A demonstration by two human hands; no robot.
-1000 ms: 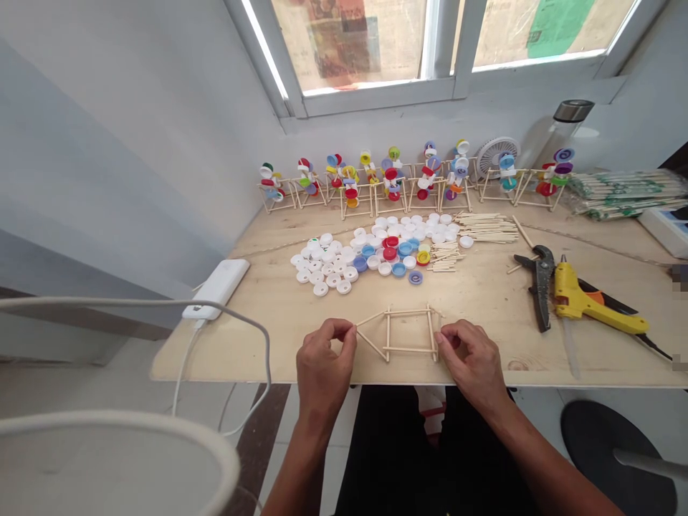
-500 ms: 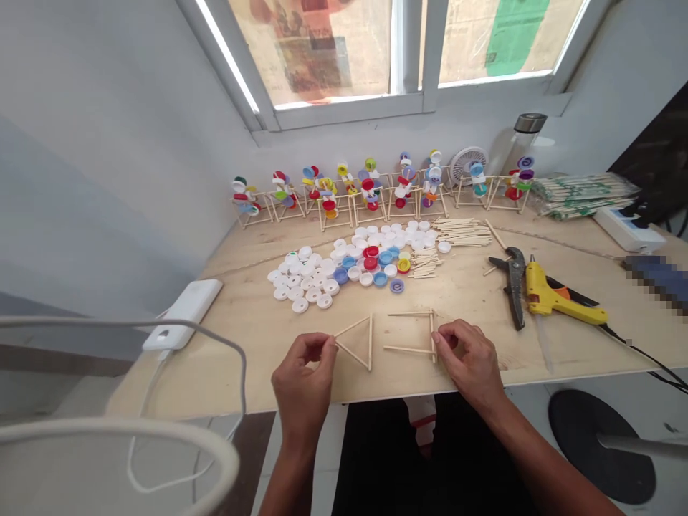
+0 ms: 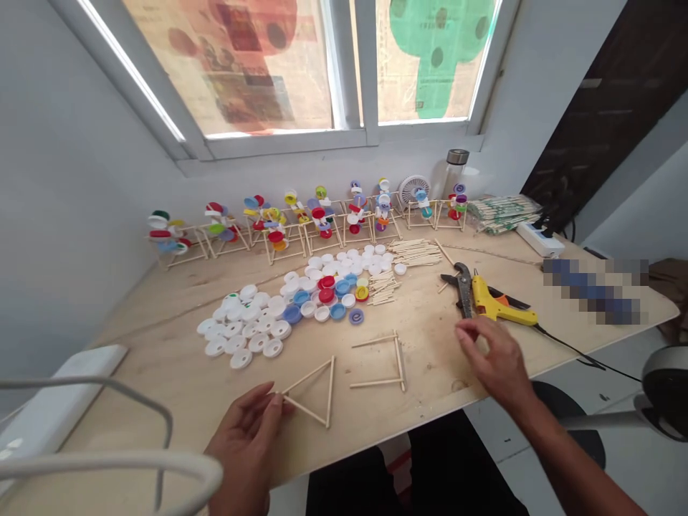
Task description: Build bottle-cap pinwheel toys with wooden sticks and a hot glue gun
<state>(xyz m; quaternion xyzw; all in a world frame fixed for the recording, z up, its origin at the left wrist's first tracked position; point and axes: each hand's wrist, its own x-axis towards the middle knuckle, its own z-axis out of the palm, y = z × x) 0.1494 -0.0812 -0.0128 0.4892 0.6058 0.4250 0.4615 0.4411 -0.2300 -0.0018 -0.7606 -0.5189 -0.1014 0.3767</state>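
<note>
My left hand (image 3: 250,437) pinches the left corner of a triangle of thin wooden sticks (image 3: 331,390) between thumb and fingertips, low over the table. To its right, a three-sided frame of sticks (image 3: 398,362) lies on the wood with its open side facing the triangle. My right hand (image 3: 497,365) holds nothing that I can see; its fingers are loosely curled with a gap inside them. It is just in front of the dark-handled cutter (image 3: 463,290) and the yellow glue gun (image 3: 502,307).
Loose white bottle caps (image 3: 250,322) and some coloured ones (image 3: 326,289) cover the middle of the table. Behind them are cut sticks (image 3: 413,252) and a row of stick stands with cap wheels (image 3: 322,222). A glue gun cord (image 3: 580,351) crosses the right edge; a pale hoop (image 3: 177,466) crosses the lower left.
My right hand has left the three-sided frame and moved right, toward the cutter and glue gun. My left hand still keeps the triangle. The view has turned to the right.
</note>
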